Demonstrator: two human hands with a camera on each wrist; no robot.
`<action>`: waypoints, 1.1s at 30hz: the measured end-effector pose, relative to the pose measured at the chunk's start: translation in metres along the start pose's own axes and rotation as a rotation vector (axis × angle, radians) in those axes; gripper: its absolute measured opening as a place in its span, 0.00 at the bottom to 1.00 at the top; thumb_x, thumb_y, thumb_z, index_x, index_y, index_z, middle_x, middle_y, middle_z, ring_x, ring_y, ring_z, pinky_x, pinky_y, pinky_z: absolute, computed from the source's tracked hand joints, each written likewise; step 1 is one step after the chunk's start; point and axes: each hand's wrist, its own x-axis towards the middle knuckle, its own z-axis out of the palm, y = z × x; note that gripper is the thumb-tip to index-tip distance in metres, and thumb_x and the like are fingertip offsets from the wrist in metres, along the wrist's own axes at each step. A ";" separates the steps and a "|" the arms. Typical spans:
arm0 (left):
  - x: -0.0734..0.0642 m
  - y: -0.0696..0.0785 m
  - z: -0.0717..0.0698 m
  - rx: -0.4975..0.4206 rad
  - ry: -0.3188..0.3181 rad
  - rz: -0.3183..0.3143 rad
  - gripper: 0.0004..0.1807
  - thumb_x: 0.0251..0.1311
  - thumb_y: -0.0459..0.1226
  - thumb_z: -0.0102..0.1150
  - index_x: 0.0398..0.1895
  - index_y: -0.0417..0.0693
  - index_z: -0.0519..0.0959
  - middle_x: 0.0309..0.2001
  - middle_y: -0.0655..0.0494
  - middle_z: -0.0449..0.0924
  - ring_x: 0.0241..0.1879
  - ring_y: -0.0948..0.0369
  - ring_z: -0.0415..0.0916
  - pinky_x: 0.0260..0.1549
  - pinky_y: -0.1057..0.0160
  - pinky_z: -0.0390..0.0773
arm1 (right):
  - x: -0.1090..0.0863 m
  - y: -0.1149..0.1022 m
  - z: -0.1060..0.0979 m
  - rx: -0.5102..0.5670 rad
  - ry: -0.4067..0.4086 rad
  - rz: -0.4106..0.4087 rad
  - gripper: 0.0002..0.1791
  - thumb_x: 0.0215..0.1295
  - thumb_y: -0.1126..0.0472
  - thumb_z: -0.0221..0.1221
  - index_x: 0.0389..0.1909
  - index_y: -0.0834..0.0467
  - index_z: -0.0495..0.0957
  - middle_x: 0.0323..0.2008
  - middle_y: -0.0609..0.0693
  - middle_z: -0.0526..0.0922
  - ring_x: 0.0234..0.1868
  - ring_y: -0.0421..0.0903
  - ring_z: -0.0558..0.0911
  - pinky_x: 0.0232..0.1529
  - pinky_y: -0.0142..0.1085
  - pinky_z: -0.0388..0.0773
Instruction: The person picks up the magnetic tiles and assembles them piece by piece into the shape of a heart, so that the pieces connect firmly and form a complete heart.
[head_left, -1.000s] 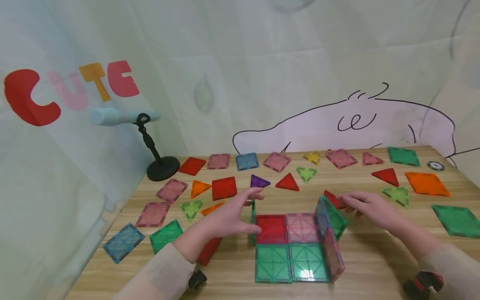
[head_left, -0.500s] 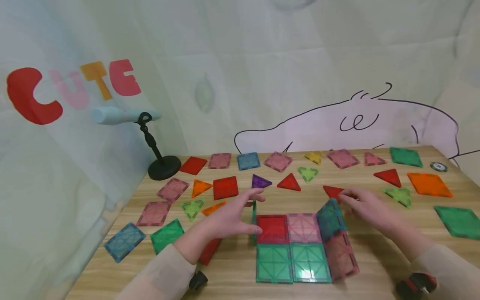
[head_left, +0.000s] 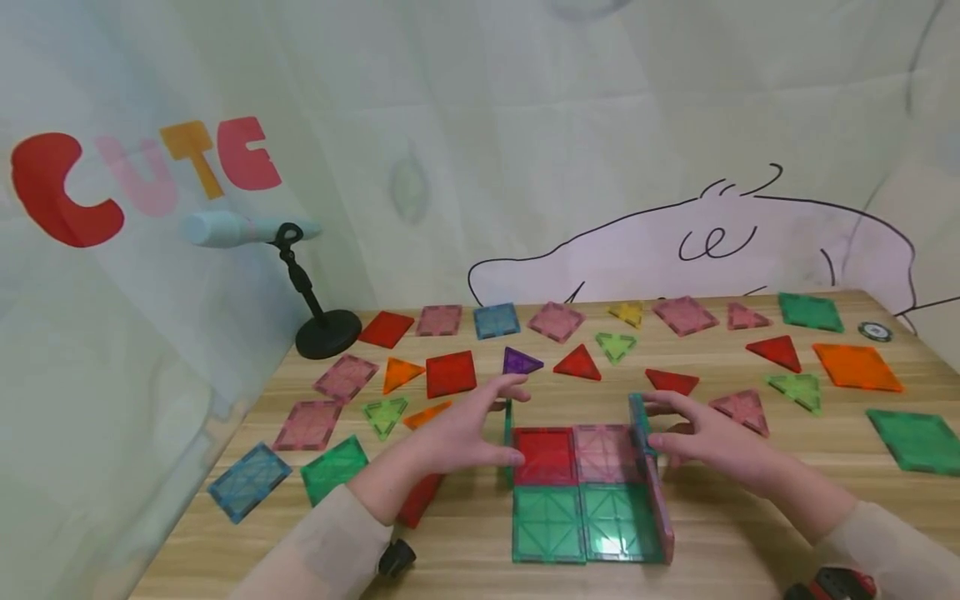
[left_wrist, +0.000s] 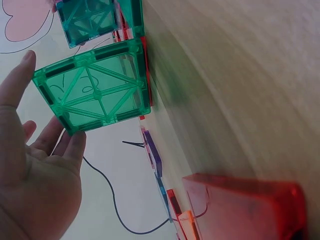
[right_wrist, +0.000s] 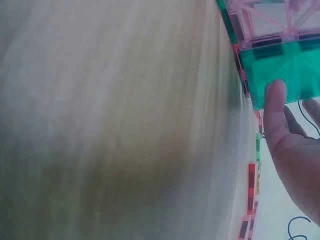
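Four flat magnetic tiles form a square in the head view: red, pink and two green ones. On its left edge a green tile stands upright. My left hand is spread around it, fingers at its far corner and thumb apart from it. Along the right edge stand an upright teal tile and, nearer, an upright pink tile. My right hand holds the teal tile, its thumb on the outer face and fingers at the far edge.
Loose square and triangular tiles lie around, such as a red triangle, a pink triangle and an orange square. A red tile lies by my left wrist. A black stand is at the back left.
My right hand has moved left from the loose red triangle onto the teal tile. The right-hand upright tiles, leaning outward half a second ago, now stand straight. My left hand stays put.
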 end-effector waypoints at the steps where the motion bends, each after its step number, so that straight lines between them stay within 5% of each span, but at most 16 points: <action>1: 0.000 0.000 0.000 -0.001 0.001 0.000 0.49 0.50 0.40 0.70 0.71 0.63 0.49 0.61 0.61 0.66 0.63 0.55 0.61 0.60 0.50 0.63 | 0.000 0.000 0.000 -0.003 -0.011 -0.002 0.36 0.64 0.52 0.58 0.69 0.56 0.54 0.64 0.66 0.59 0.43 0.54 0.77 0.43 0.41 0.75; 11: 0.002 0.010 0.000 0.022 0.016 0.030 0.48 0.50 0.41 0.70 0.71 0.66 0.50 0.64 0.62 0.63 0.65 0.58 0.57 0.59 0.50 0.64 | 0.000 0.008 0.003 0.011 -0.018 -0.057 0.36 0.66 0.56 0.55 0.70 0.58 0.50 0.65 0.73 0.53 0.35 0.52 0.81 0.43 0.34 0.76; 21: 0.008 0.042 0.005 0.072 0.019 0.104 0.43 0.51 0.44 0.68 0.69 0.58 0.55 0.64 0.64 0.62 0.64 0.62 0.57 0.59 0.53 0.65 | -0.001 0.013 0.004 0.034 -0.027 -0.052 0.36 0.67 0.54 0.53 0.71 0.57 0.49 0.66 0.71 0.52 0.40 0.53 0.80 0.45 0.35 0.75; 26: 0.013 0.064 0.025 -0.014 -0.055 0.133 0.40 0.54 0.48 0.66 0.68 0.61 0.56 0.64 0.66 0.62 0.63 0.64 0.60 0.58 0.56 0.66 | -0.002 0.014 0.004 0.077 -0.039 -0.061 0.36 0.68 0.55 0.52 0.71 0.58 0.48 0.67 0.71 0.50 0.47 0.54 0.76 0.44 0.38 0.77; 33: 0.023 0.075 0.064 -0.229 -0.130 0.007 0.38 0.55 0.48 0.65 0.67 0.63 0.58 0.59 0.60 0.65 0.54 0.64 0.68 0.45 0.67 0.74 | -0.002 0.016 0.005 0.076 -0.047 -0.086 0.35 0.69 0.54 0.51 0.72 0.57 0.48 0.67 0.71 0.52 0.50 0.55 0.76 0.45 0.38 0.77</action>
